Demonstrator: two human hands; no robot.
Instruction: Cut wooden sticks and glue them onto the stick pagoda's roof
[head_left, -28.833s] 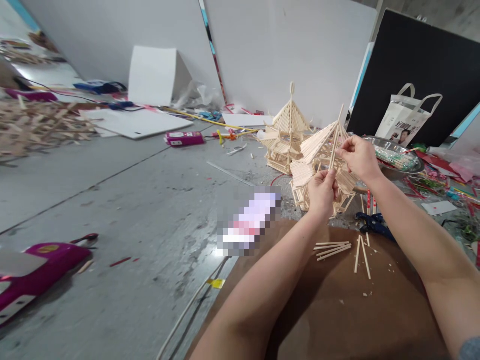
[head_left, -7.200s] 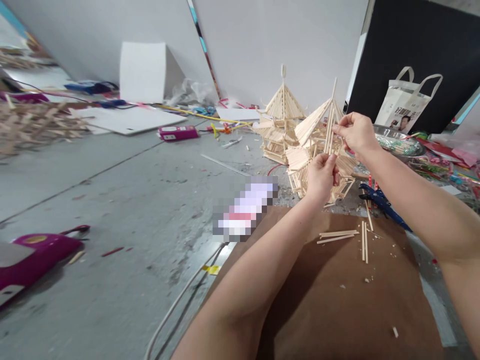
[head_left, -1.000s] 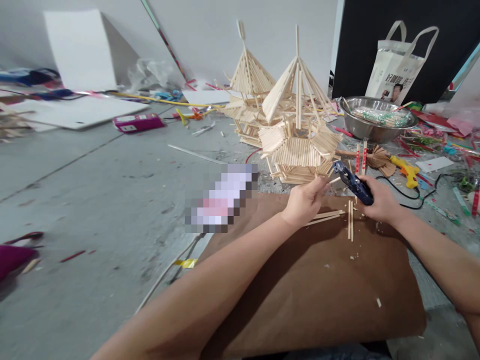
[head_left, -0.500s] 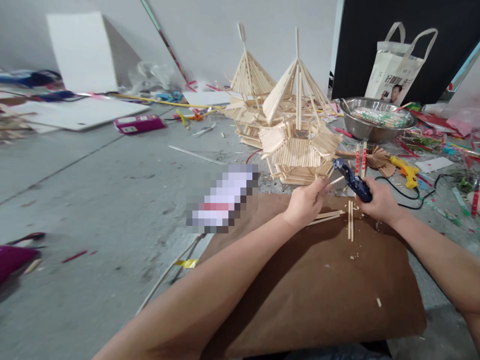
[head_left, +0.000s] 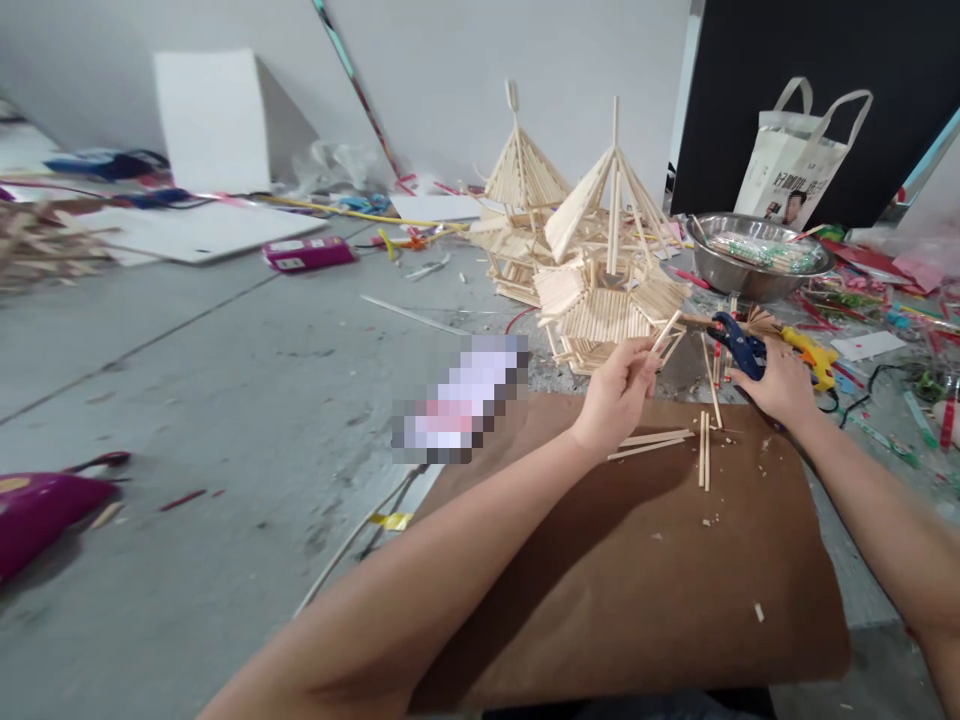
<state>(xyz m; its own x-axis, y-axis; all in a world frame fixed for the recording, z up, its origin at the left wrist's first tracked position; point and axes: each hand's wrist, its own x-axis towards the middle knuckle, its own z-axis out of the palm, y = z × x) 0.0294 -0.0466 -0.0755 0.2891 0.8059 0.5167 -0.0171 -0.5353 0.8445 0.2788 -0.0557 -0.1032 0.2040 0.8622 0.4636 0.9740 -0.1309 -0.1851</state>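
Observation:
My left hand pinches a thin wooden stick that slants up and to the right, just in front of the nearer stick-built pagoda model. My right hand is closed around a blue glue gun, whose nozzle points left toward the stick's upper end. A second pagoda model stands behind the first. Several loose sticks lie on the brown cardboard sheet below my hands.
A steel bowl holding packed sticks sits right of the models, with a white tote bag behind it. A yellow glue gun, cords and coloured scraps litter the right. White foam boards and a magenta box lie on the grey floor.
The glue gun rose off the cardboard and its nozzle now meets the stick's tip. My left hand tilted the stick further upward. The view shifted slightly to the left and up.

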